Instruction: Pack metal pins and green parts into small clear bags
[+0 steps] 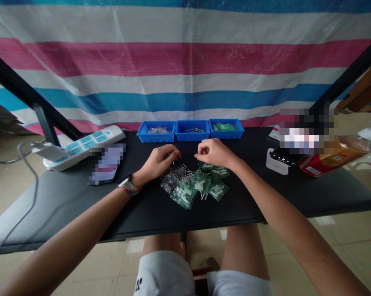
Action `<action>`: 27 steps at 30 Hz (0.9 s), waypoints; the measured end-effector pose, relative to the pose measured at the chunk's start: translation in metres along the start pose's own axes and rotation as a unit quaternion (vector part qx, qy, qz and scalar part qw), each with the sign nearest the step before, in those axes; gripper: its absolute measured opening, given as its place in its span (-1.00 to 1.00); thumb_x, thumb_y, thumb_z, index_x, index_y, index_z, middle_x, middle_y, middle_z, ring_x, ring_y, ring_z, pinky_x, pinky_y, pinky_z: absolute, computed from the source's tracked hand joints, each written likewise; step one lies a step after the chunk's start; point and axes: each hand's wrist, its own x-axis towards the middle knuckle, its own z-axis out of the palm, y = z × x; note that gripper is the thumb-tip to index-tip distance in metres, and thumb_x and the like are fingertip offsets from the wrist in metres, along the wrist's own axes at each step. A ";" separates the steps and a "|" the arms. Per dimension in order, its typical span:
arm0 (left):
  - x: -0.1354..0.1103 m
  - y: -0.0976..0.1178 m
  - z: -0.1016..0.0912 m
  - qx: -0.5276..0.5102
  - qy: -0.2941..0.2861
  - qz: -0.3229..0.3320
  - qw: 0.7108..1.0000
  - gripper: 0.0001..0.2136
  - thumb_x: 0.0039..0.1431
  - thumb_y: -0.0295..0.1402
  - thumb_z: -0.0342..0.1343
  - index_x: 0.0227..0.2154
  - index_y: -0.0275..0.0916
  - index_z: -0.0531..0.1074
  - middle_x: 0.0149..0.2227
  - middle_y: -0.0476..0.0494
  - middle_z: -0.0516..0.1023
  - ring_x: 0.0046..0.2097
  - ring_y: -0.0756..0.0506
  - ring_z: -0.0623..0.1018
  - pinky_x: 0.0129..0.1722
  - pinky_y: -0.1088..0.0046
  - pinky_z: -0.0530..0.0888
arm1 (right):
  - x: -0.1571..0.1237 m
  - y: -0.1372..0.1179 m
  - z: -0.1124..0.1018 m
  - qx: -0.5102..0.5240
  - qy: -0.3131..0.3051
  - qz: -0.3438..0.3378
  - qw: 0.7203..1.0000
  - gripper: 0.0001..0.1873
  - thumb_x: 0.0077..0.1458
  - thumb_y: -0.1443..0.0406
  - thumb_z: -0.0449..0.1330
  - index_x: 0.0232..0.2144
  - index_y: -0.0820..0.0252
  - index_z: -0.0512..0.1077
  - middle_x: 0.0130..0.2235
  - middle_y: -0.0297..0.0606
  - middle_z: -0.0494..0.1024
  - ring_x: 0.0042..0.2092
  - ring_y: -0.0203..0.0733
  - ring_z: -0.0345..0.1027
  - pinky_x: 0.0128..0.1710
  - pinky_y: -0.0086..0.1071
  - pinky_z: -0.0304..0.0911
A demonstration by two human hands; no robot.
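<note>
My left hand (163,159) is at the back left of a heap on the black table, thumb and fingers pressed together. What it holds, if anything, is too small to make out. Across from it, my right hand (216,152) is curled closed above the heap's back right, and its grip is hidden too. Between and below them lie small green plastic bags (185,194) with pale pieces inside, clear plastic bags (168,181) and loose thin metal pins (188,174).
Behind the hands stand three blue trays: the left tray (156,139) with clear bags, the middle tray (192,135) with metal pins, the right tray (226,134) with green bags. A power strip (86,144) and a phone (107,164) lie left; a propped phone (284,156) and a bottle (336,154) stand right.
</note>
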 end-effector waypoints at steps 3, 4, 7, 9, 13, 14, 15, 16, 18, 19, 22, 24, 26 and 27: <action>0.000 0.001 0.000 0.000 0.005 -0.001 1.000 -0.62 0.49 -0.08 0.03 -0.32 -0.22 0.56 -0.30 -0.14 0.65 -0.23 -0.14 0.63 -0.17 0.36 0.49 | -0.005 -0.011 0.004 -0.091 -0.043 0.036 0.994 -0.77 0.09 0.25 0.41 -0.54 0.17 0.52 -0.42 -0.32 0.59 -0.38 -0.27 0.35 -0.36 -0.37 0.05; 0.000 0.001 -0.001 0.001 0.006 -0.001 1.000 -0.62 0.49 -0.08 0.02 -0.32 -0.22 0.56 -0.30 -0.14 0.65 -0.23 -0.14 0.63 -0.17 0.36 0.49 | -0.007 -0.013 0.005 -0.106 -0.061 0.047 0.991 -0.79 0.09 0.24 0.42 -0.52 0.16 0.54 -0.41 -0.33 0.60 -0.37 -0.26 0.37 -0.37 -0.36 0.04; 0.000 0.003 -0.001 0.002 0.000 -0.003 1.000 -0.62 0.48 -0.08 0.02 -0.32 -0.23 0.56 -0.30 -0.15 0.65 -0.23 -0.15 0.63 -0.17 0.36 0.49 | -0.008 -0.016 0.008 -0.139 -0.090 0.062 0.984 -0.84 0.08 0.22 0.42 -0.48 0.11 0.57 -0.35 -0.33 0.65 -0.33 -0.22 0.43 -0.38 -0.35 0.03; 0.001 0.004 -0.001 0.002 -0.003 -0.002 1.000 -0.62 0.48 -0.08 0.02 -0.32 -0.23 0.56 -0.30 -0.15 0.65 -0.23 -0.14 0.63 -0.17 0.36 0.49 | -0.009 -0.017 0.010 -0.148 -0.090 0.062 0.983 -0.86 0.07 0.22 0.42 -0.46 0.10 0.58 -0.33 -0.32 0.66 -0.31 -0.19 0.45 -0.38 -0.35 0.03; 0.001 0.004 -0.001 0.002 -0.001 0.001 1.000 -0.63 0.48 -0.08 0.03 -0.32 -0.23 0.56 -0.31 -0.14 0.65 -0.24 -0.14 0.63 -0.18 0.37 0.49 | -0.009 -0.015 0.015 -0.115 -0.079 0.061 0.988 -0.85 0.02 0.28 0.45 -0.52 0.10 0.57 -0.39 -0.27 0.63 -0.35 -0.16 0.42 -0.39 -0.32 0.03; 0.001 0.003 -0.001 0.003 -0.001 0.001 1.000 -0.62 0.48 -0.08 0.03 -0.32 -0.22 0.56 -0.31 -0.14 0.65 -0.24 -0.14 0.63 -0.18 0.37 0.49 | -0.009 -0.014 0.016 -0.097 -0.076 0.064 0.990 -0.84 0.01 0.30 0.46 -0.54 0.10 0.57 -0.41 -0.27 0.62 -0.37 -0.16 0.41 -0.40 -0.32 0.03; 0.001 0.003 -0.001 0.005 -0.001 0.000 1.000 -0.62 0.48 -0.08 0.03 -0.33 -0.22 0.56 -0.31 -0.14 0.65 -0.24 -0.14 0.63 -0.18 0.37 0.50 | -0.008 -0.013 0.017 -0.073 -0.072 0.066 0.993 -0.83 0.00 0.32 0.46 -0.55 0.11 0.56 -0.43 -0.27 0.61 -0.40 -0.17 0.40 -0.41 -0.33 0.04; 0.001 0.003 -0.001 0.006 -0.002 0.000 1.000 -0.62 0.48 -0.08 0.03 -0.33 -0.22 0.56 -0.31 -0.14 0.65 -0.24 -0.14 0.63 -0.18 0.37 0.50 | -0.007 -0.012 0.018 -0.045 -0.066 0.066 0.995 -0.83 0.00 0.33 0.45 -0.55 0.11 0.56 -0.45 -0.27 0.60 -0.41 -0.19 0.39 -0.41 -0.34 0.06; 0.001 0.003 -0.001 0.010 -0.001 -0.001 1.000 -0.63 0.48 -0.07 0.04 -0.31 -0.22 0.55 -0.31 -0.14 0.65 -0.24 -0.14 0.62 -0.18 0.37 0.51 | -0.005 -0.009 0.021 0.022 -0.049 0.061 0.997 -0.84 0.03 0.36 0.42 -0.54 0.14 0.56 -0.48 -0.30 0.59 -0.43 -0.22 0.40 -0.41 -0.36 0.12; 0.000 0.003 0.000 0.012 0.001 0.001 1.000 -0.65 0.48 -0.07 0.05 -0.28 -0.22 0.55 -0.30 -0.14 0.65 -0.23 -0.14 0.62 -0.18 0.37 0.51 | -0.003 -0.008 0.022 0.060 -0.036 0.055 0.996 -0.85 0.05 0.38 0.39 -0.53 0.16 0.56 -0.49 -0.30 0.58 -0.42 -0.23 0.41 -0.40 -0.37 0.14; -0.002 0.003 0.003 0.031 0.008 0.028 0.999 -0.74 0.45 -0.12 0.12 -0.11 -0.22 0.54 -0.23 -0.12 0.64 -0.20 -0.13 0.63 -0.14 0.36 0.54 | 0.002 -0.004 0.025 0.180 -0.004 0.045 0.983 -0.89 0.11 0.36 0.31 -0.47 0.20 0.55 -0.48 -0.34 0.56 -0.45 -0.28 0.40 -0.43 -0.42 0.20; -0.003 0.004 0.003 0.066 0.018 0.068 0.995 -0.74 0.44 -0.19 0.15 0.05 -0.21 0.49 -0.17 -0.14 0.62 -0.15 -0.14 0.63 -0.09 0.34 0.56 | 0.004 -0.003 0.028 0.260 0.000 0.053 0.964 -0.91 0.14 0.30 0.28 -0.40 0.19 0.54 -0.44 -0.35 0.56 -0.51 -0.32 0.36 -0.50 -0.45 0.19; -0.005 0.006 0.001 0.128 0.035 0.127 0.983 -0.69 0.44 -0.26 0.16 0.16 -0.20 0.45 -0.07 -0.21 0.60 -0.07 -0.17 0.63 -0.03 0.28 0.58 | 0.005 -0.002 0.031 0.326 -0.008 0.065 0.943 -0.84 0.17 0.20 0.28 -0.36 0.19 0.50 -0.37 -0.33 0.59 -0.55 -0.35 0.35 -0.58 -0.47 0.17; -0.006 0.008 -0.001 0.169 0.040 0.165 0.971 -0.67 0.43 -0.29 0.18 0.18 -0.18 0.44 -0.03 -0.25 0.60 -0.03 -0.19 0.63 0.00 0.24 0.59 | 0.005 -0.003 0.033 0.352 -0.014 0.068 0.933 -0.79 0.18 0.16 0.29 -0.34 0.18 0.47 -0.34 -0.31 0.61 -0.56 -0.35 0.36 -0.60 -0.48 0.16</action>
